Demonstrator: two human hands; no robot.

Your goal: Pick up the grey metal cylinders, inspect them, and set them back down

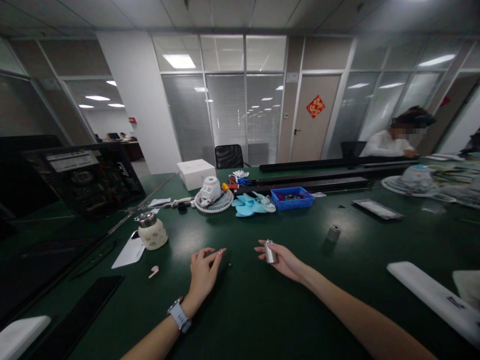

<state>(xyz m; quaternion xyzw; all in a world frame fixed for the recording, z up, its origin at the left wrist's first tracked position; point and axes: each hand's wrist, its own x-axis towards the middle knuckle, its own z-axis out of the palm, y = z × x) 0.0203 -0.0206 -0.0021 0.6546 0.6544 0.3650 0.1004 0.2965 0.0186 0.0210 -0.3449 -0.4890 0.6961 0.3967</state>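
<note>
My right hand (282, 260) holds a small silver metal cylinder (269, 252) between thumb and fingers, a little above the green table (243, 310). My left hand (204, 272), with a watch on the wrist, rests on the table to the left, fingers curled; a thin dark object seems to lie under the fingertips. A tiny dark part (230, 264) lies on the table between the two hands. A second silver cylinder (333, 233) stands further right.
A cream bottle (152, 231) with a metal lid stands left, by a white card (130, 251) and an earbud (153, 271). Behind are a white fan motor on its grille (212, 196), blue fan blades (252, 204), a blue parts tray (292, 198) and a white box (195, 173). Another person (393, 142) sits far right.
</note>
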